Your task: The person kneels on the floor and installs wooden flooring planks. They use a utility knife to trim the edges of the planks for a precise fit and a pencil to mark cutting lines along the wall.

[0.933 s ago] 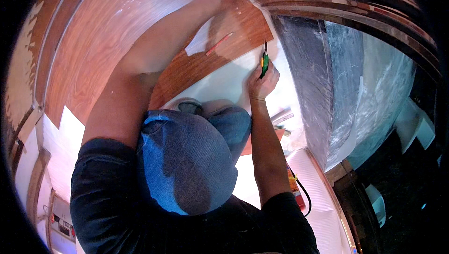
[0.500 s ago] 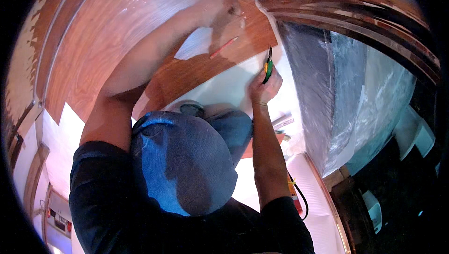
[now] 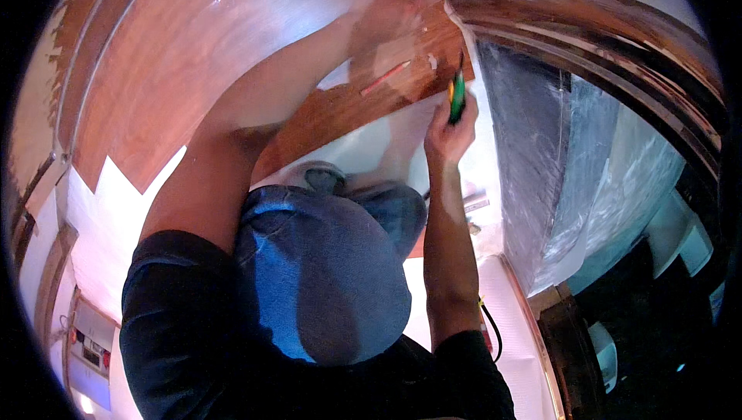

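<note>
"Blue denim, nearest the viewer: what is it?"

"A bent knee (image 3: 328, 281). Forward of it, the right hand (image 3: 450, 138) is wrapped around a green-and-yellow cutter (image 3: 457, 98), its dark blade pointing forward. In view, the blade overlaps the right end of the wood-grain sheeting (image 3: 325, 119); contact cannot be determined."

"Specify the work surface."

"A white base (image 3: 363, 142), partly covered by the reddish-brown sheeting, which has a stepped left edge. A red pencil (image 3: 386, 78) lies on the sheeting, left of the cutter. The left hand (image 3: 390, 18) is farther forward, near the far right corner; it is shaded and blurred, so its grip cannot be determined."

"The room?"

"Right side: a dark, scuffed panel (image 3: 525, 142), bordered above by curved brown trim (image 3: 610, 34). Beyond, white chair-like forms (image 3: 682, 246) stand in shadow."

"Containers?"

"One box-like recess (image 3: 91, 385), lower left. Contents: small dark and red items, too small to identify."
</note>
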Demonstrator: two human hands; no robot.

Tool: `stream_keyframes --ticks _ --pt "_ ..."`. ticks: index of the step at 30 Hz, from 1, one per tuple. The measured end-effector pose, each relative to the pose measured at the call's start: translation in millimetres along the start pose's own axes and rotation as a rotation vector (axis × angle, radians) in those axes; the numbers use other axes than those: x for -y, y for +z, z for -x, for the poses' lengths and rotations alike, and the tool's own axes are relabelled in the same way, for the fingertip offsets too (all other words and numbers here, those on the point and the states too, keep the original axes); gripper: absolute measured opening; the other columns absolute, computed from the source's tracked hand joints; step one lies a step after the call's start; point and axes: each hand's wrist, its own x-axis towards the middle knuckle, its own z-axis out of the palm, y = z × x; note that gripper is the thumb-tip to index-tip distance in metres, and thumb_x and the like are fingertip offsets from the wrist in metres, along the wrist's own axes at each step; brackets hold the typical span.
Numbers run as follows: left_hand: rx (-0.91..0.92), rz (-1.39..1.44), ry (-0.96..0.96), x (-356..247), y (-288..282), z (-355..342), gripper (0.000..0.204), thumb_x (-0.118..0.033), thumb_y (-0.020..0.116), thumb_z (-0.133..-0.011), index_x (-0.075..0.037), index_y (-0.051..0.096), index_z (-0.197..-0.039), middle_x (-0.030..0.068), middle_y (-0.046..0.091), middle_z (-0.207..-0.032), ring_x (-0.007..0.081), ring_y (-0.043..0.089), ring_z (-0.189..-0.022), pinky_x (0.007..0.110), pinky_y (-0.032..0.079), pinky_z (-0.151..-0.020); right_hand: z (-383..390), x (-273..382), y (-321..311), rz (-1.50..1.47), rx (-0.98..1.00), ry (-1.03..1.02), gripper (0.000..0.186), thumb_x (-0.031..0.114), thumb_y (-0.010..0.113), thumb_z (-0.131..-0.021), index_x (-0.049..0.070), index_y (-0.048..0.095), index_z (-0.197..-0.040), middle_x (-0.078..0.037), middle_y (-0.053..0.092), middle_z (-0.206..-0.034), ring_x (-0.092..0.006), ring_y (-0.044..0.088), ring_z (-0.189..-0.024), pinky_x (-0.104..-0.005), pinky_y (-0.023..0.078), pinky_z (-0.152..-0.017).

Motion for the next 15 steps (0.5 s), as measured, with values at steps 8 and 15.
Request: stream_keyframes --ticks 8,15 --pt "-0.056 0.022 0.046 -16.7 -36.9 -7.5 0.046 -0.030 0.070 -0.087 -0.019 0.066 -0.132 0.0135 0.067 -0.116 0.0355 0.070 -0.101 0.048 0.058 -0.086 -100.2 41.2 28.6 0.556 0.162 -0.135 0.055 0.029 0.067 -0.094 0.030 0.054 -0.147 -0.019 0.073 -0.109 -0.0373 0.076 -0.078 -0.0452 0.063 -0.061" --pt "-0.176 -0.004 0.125 -3.7 -17.2 -4.7 0.046 -0.027 0.071 -0.085 -0.016 0.067 -0.129 0.0130 0.066 -0.115 0.0348 0.069 -0.101 0.048 0.058 -0.086 -103.6 28.2 47.7 0.549 0.042 -0.205 0.052 0.038 0.064 -0.096 0.033 0.054 -0.147 -0.021 0.074 -0.105 -0.0395 0.075 -0.075 -0.0476 0.063 -0.060"
